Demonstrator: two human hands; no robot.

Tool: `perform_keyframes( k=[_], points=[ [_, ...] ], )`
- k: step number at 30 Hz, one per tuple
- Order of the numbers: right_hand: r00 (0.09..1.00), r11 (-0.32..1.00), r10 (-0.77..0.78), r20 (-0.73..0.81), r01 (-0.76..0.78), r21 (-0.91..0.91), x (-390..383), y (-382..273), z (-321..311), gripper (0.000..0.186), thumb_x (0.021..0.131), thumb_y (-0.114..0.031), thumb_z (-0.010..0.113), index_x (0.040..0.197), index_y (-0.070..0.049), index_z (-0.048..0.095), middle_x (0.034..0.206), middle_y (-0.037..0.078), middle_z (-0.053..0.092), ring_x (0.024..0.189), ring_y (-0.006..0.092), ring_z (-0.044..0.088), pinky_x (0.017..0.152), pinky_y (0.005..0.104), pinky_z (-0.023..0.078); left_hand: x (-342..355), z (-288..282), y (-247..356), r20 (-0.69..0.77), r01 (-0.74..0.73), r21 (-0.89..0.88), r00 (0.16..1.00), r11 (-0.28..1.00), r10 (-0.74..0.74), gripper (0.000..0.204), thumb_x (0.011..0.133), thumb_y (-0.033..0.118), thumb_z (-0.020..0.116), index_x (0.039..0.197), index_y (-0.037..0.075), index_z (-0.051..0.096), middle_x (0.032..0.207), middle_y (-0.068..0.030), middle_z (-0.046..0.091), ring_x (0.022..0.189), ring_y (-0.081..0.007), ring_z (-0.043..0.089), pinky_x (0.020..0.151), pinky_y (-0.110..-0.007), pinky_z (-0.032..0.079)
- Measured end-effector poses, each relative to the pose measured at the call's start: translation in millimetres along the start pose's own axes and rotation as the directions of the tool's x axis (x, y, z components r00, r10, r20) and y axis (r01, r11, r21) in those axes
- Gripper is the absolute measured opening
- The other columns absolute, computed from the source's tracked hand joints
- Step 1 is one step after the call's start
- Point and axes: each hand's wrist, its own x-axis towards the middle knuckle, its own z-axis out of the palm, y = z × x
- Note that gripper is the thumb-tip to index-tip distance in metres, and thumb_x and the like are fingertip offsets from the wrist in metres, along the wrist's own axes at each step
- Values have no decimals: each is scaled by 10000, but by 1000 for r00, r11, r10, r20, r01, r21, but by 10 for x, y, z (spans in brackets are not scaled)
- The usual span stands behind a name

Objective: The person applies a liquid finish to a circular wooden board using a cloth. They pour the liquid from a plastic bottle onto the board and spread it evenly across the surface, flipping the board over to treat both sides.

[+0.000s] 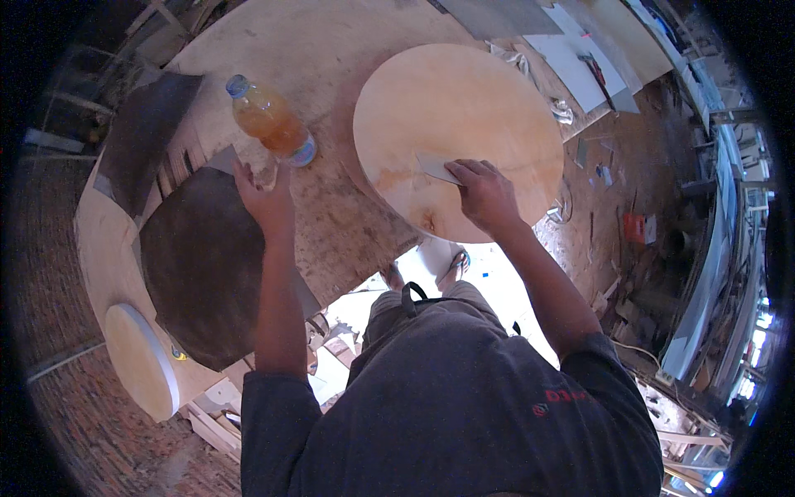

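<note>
Pale tan round board (464, 108), dark brown panel (203, 265) (bottle (269, 120) amber).

A worn chipboard workbench (331, 207) carries everything. Under the right hand (487, 197) lies a pale round wooden disc (460, 124). By the left hand (263, 199) lie a dark round board (203, 265) and a plastic bottle of orange liquid (269, 120), seemingly on its side.

Woodworking shop: rough chipboard worktop (331, 66) w/ round plywood discs (464, 108), dark stained panel (199, 265), offcuts & sawdust on the floor (613, 240), timber strips stacked along the wall, brick paving at left.
</note>
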Motion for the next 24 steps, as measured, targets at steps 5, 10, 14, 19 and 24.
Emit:
perform_keyframes(
  k=[5,10,14,19,24],
  points=[
    [954,977,161,254,-118,-177,232,-188,-125,252,861,-147,604,1083,-158,724,1013,102,724,945,330,682,797,472,550,-641,-325,205,43,112,36,993,993,-113,421,852,91,748,1231,1,586,1171,-125,588,1038,-209,605,841,-332,514],
    [956,945,257,141,-218,-243,452,-26,96,225,845,-190,609,1030,-172,736,903,133,719,818,354,693,718,494,548,-1258,-533,179,181,149,66,971,987,-159,251,846,67,737,1083,36,661,996,-75,633,854,-154,634,688,-275,503],
    [968,986,9,252,34,-165,261,-567,284,204,786,-169,624,960,-154,728,826,143,697,779,370,684,691,493,541,-1545,-636,154,213,86,165,970,983,-121,209,836,62,735,1032,39,667,971,-78,636,817,-154,636,641,-276,492],
    [959,996,-69,275,52,70,176,-881,181,213,771,-167,684,977,-157,734,855,129,695,808,367,678,686,472,540,-1802,-686,-98,260,50,126,962,991,-81,210,821,66,742,1011,31,660,966,-99,644,789,-174,648,588,-288,497],
    [997,991,-64,38,68,-113,478,-381,246,278,814,-106,605,1054,-170,731,924,50,721,886,293,675,741,420,572,-1937,-656,-149,279,103,153,950,983,-143,208,813,47,728,1005,25,653,958,-104,639,779,-183,650,584,-285,506]
  ],
)
